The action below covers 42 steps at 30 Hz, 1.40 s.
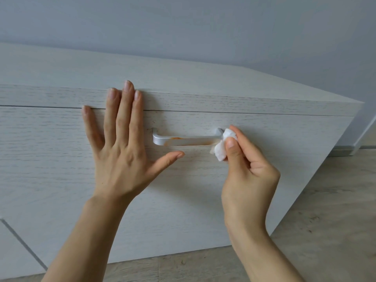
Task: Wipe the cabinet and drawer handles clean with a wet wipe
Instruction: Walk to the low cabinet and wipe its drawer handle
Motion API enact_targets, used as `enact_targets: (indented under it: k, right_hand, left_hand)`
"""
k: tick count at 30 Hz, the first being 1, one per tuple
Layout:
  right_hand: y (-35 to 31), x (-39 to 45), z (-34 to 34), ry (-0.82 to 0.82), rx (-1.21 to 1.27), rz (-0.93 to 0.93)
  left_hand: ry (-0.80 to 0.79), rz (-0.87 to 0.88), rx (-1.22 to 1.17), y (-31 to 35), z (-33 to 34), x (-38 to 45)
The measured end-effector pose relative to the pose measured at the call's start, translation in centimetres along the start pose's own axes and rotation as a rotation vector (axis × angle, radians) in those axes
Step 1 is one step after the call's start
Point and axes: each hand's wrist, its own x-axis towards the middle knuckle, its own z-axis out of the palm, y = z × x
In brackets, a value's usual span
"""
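The drawer front (244, 180) is pale whitewashed wood with fine horizontal grain. On it, the handle (187, 138) is matt silver, smeared orange along its bar, and the wipe (222, 146) at the handle's right end is white. Behind the drawer front, the wall (183, 27) is plain grey-blue.

1. You had both arms bare from the frame edge up to the wrists: no sleeves or cuffs showed.
2. Your left hand (120, 147) carried no ring, watch, band or glove.
3. Your right hand (247, 171) was just as plain, with nothing worn at the wrist.
4. Your nails were short, rounded and unpainted on every finger that showed.
5. You had no markings or tape on either forearm.
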Motion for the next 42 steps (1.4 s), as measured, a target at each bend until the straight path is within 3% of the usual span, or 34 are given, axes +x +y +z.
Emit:
enact_targets:
  k: [11, 17, 20, 32, 39, 42]
  right_hand:
    - [0.7, -0.1, 0.1, 0.007, -0.192, -0.159]
    - [0.1, 0.9, -0.2, 0.031, 0.006, 0.031]
    - [-0.1, 0.6, -0.2, 0.008, -0.001, 0.034]
    - [0.2, 0.7, -0.5, 0.005, -0.174, -0.223]
    - [-0.3, 1.0, -0.1, 0.056, 0.083, 0.062]
    - [-0.5, 0.7, -0.1, 0.051, 0.041, 0.034]
  left_hand:
    - [0.006, 0.012, 0.024, -0.1, 0.0, 0.0]
    - [0.004, 0.017, 0.017, -0.2, 0.0, 0.0]
    - [0.013, 0.017, 0.017, -0.2, 0.1, -0.1]
    - [0.041, 0.032, 0.018, -0.1, 0.2, -0.1]
    - [0.060, 0.034, 0.031, 0.0, 0.3, -0.1]
    - [0.069, 0.042, 0.036, -0.1, 0.4, -0.1]
